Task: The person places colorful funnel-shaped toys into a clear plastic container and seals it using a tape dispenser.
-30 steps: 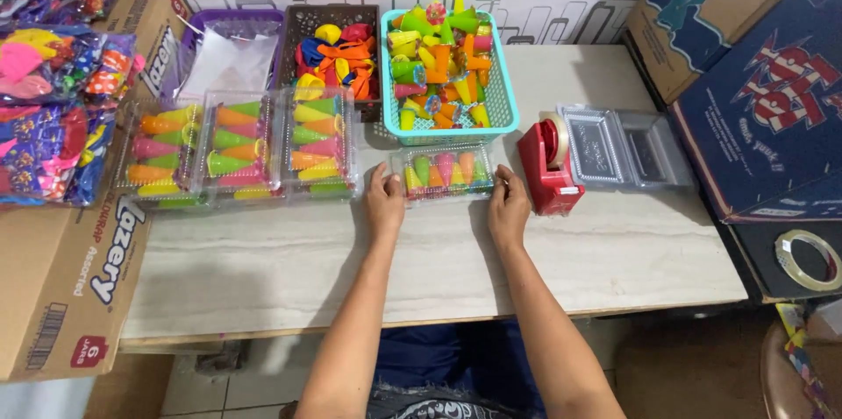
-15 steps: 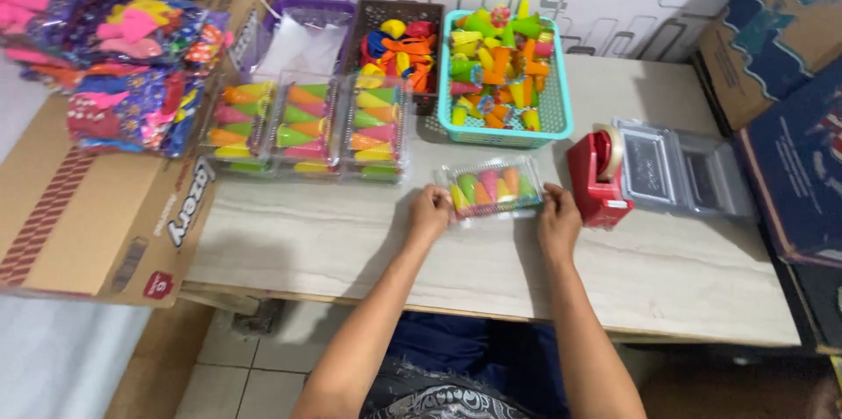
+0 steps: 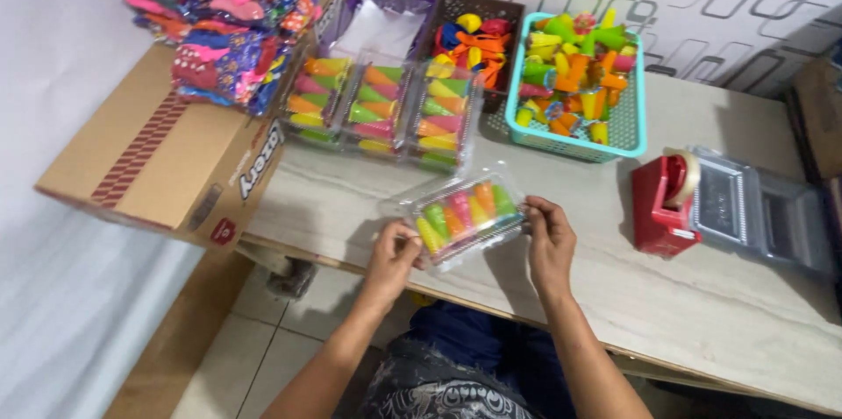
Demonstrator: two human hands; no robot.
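A clear plastic box (image 3: 465, 216) of coloured cones is gripped at its ends by the left hand (image 3: 392, 258) and right hand (image 3: 549, 237), just above the table (image 3: 745, 314); its long axis runs from eight to two o'clock.

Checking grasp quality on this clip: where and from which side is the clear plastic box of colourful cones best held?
By its two short ends, coming in from left and right. The clear box is long, flat and flimsy, lying tilted over the table edge, so an end-to-end grip seems steadiest. The left hand and right hand already pinch those ends, keeping the lid face clear.
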